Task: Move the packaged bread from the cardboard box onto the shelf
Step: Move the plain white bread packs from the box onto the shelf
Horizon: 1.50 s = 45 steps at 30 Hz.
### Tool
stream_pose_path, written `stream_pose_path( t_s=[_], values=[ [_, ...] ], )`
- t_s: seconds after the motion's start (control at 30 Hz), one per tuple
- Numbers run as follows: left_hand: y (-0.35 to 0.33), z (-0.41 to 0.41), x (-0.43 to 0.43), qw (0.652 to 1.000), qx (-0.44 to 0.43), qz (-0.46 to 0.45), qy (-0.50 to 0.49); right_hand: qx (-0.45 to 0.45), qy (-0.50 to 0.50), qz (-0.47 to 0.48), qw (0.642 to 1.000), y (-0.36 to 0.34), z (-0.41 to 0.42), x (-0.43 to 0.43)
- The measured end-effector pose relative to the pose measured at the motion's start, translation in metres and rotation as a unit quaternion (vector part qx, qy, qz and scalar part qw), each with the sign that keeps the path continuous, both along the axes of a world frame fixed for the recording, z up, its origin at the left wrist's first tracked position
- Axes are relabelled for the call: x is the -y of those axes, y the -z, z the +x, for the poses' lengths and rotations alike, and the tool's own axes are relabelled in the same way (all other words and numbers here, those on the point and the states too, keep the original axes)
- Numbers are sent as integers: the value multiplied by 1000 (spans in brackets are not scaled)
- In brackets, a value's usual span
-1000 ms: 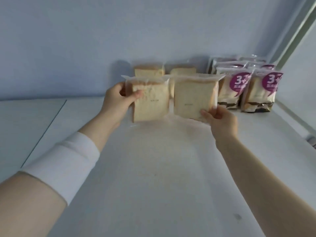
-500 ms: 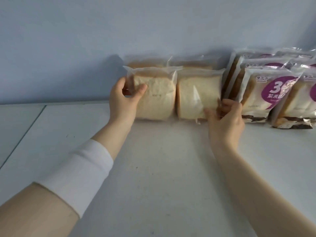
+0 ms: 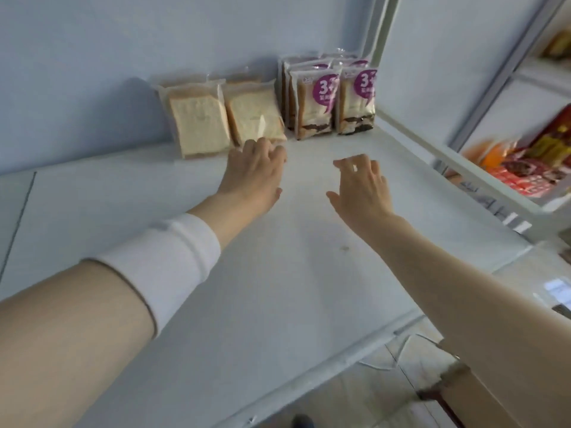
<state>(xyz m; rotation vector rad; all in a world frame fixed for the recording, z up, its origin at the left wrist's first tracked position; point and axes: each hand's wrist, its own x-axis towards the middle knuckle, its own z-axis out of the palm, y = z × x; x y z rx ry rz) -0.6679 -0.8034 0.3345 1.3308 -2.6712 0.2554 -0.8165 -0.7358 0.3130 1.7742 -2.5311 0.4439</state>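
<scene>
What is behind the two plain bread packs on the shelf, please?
More plain packs stand behind the front packs, but only their tops show. Their lower parts are covered.

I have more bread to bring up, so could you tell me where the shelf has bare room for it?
The shelf is bare along the back wall left of the plain bread packs, and across the front under the left hand and right hand. The back right corner is crowded: purple-label packs stand in rows beside the plain ones.
</scene>
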Motion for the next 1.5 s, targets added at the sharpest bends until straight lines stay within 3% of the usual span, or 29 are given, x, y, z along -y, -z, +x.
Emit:
stream_pose_path(
  t_s=[0.17, 0.33, 0.47, 0.67, 0.9, 1.1, 1.27, 1.4, 1.5],
  values=[
    [-8, -90, -109, 987, 94, 10, 127, 16, 92, 25, 995, -11, -58, -127],
    [15, -212, -230, 963, 91, 27, 252, 31, 205, 43, 977, 9, -146, -266],
    [71, -308, -320, 943, 127, 63, 302, 44, 293, 113, 948, 60, -221, -387],
    [182, -398, -404, 902, 211, 187, 327, 127, 412, 212, 877, 156, -295, -518],
    [300, -505, -408, 873, 241, 292, 307, 215, 458, 248, 826, 265, -378, -527],
    [424, -605, -383, 865, 220, 404, 203, 366, 487, 283, 741, 395, -440, -513],
    [531, -675, -369, 869, 95, 483, 49, 493, 509, 258, 657, 515, -475, -495],
    [582, -689, -365, 888, -20, 460, 6, 581, 541, 185, 580, 574, -481, -476],
    [593, -689, -359, 871, -107, 480, -17, 596, 584, 143, 532, 590, -479, -474]
  ],
)
